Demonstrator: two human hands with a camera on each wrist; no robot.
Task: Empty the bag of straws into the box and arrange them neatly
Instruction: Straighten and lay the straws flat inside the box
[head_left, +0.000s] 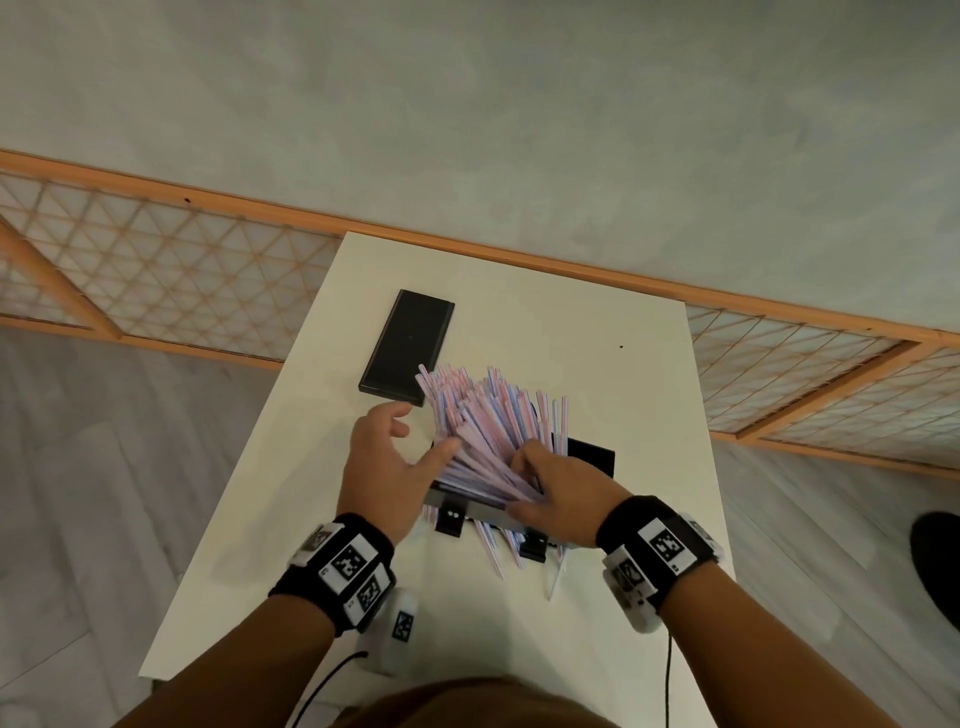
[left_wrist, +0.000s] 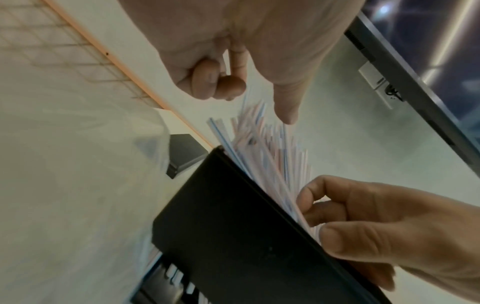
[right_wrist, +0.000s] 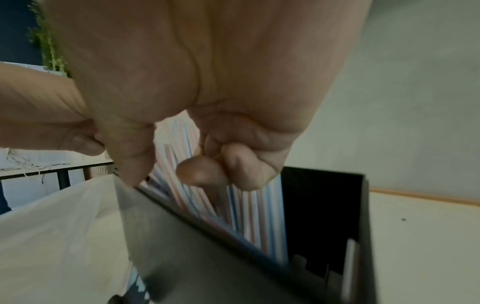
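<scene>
A thick bunch of thin pink, blue and white striped plastic straws (head_left: 478, 431) stands leaning in a black rectangular box (head_left: 592, 457) near the middle of the white desk (head_left: 623, 374), the straw tops fanning up and away past the box's rim. The left hand (head_left: 384, 467) sits at the bunch's left side, with its thumb stretched out against the straws and its other fingers loosely bent, holding nothing. The right hand (head_left: 556, 493) is at the bunch's near right side; its fingers are curled in among the straws, and in the right wrist view the fingertips (right_wrist: 202, 170) bend into the bunch just above the box's front wall. Whether they actually pinch any straws cannot be told. A few loose striped straws (head_left: 493, 545) lie on the desk just in front of the box, partly under its near edge and the right hand. A flat black rectangular lid (head_left: 408, 348) lies on the desk beyond the left hand, close to the straw tops. Both wrists carry black bands with white square-patterned markers (head_left: 353, 561).
</scene>
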